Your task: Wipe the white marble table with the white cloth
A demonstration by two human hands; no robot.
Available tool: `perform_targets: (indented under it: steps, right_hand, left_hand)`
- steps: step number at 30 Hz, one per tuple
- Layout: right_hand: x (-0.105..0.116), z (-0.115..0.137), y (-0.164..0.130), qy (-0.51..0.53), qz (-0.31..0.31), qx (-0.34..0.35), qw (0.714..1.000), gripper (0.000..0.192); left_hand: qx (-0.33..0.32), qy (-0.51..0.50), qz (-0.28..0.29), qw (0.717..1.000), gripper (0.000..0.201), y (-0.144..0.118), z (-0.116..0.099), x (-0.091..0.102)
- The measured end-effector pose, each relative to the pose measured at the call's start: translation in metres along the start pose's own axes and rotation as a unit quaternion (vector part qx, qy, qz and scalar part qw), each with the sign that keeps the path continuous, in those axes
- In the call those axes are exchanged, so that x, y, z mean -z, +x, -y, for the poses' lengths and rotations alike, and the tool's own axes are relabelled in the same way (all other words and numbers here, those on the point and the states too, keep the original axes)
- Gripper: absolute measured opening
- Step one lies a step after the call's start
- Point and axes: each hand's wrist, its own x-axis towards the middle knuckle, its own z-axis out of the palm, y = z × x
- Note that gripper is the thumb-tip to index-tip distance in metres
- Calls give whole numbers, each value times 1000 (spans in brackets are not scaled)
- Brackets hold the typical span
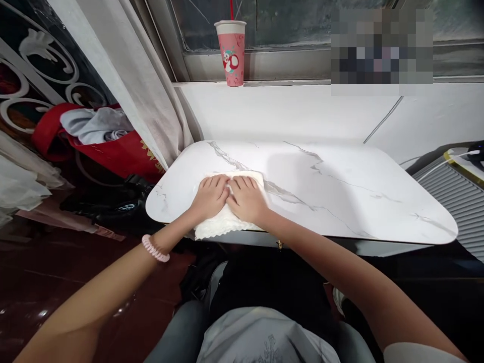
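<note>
A cream-white cloth (217, 227) with a wavy edge lies spread on the left part of a white marble-patterned tabletop (381, 201). One corner of it hangs over the front edge. My left hand (210, 196) rests flat on the cloth, fingers stretched forward. Beside it, my right hand (247, 199) also presses flat on the cloth, and the two hands touch at the thumbs. Neither hand is wrapped around the cloth. A pink coiled band (155, 248) circles my left wrist.
A pink paper cup (232, 55) with a red straw stands on the window sill. To the left hang a white curtain (124, 65) and a red bag (117, 151) with pale cloth inside. A grey ribbed case (449, 186) with a cable stands at the right.
</note>
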Motion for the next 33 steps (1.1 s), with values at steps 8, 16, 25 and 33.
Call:
perform_targets:
  steps: [8, 16, 25, 33]
  right_hand:
    - [-16, -40, 67, -22, -2, -32, 999, 36]
    - [-24, -97, 120, -13, -7, -70, 997, 37]
    - [-18, -153, 142, 6, -27, -73, 997, 35]
    - [9, -192, 118, -36, -21, -100, 994, 38]
  left_hand:
    - [-1, -24, 21, 999, 37, 80, 42, -11]
    - [12, -15, 16, 1000, 39, 160, 56, -35]
    - [-6, 10, 10, 1000, 39, 215, 42, -50]
    - [-18, 28, -9, 999, 37, 237, -11, -66]
